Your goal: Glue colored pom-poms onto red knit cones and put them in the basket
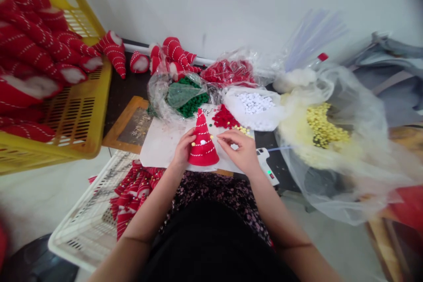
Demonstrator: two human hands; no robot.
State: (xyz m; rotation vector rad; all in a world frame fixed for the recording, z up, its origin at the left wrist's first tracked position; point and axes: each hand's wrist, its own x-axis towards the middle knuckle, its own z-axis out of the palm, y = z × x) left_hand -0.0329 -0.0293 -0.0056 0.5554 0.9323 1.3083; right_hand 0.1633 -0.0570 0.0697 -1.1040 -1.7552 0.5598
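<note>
A red felt cone [204,152] with white dashed stripes stands upright over a white sheet [161,143], with its tip pointing away from me. My left hand [183,146] grips the cone's left side. Small yellow and white pompoms sit on the cone's front. My right hand [239,149] is just right of the cone, thumb and forefinger pinched together near its right edge; anything between the fingertips is too small to make out. A white glue gun [267,166] with a green light lies beside my right wrist, partly hidden.
Behind the sheet lie bags of green pompoms [188,97], white pompoms [256,102] and loose red ones [224,117]. A yellow pompom bag [325,128] is right. Yellow crate [95,141] and white basket [77,224] hold red cones at left.
</note>
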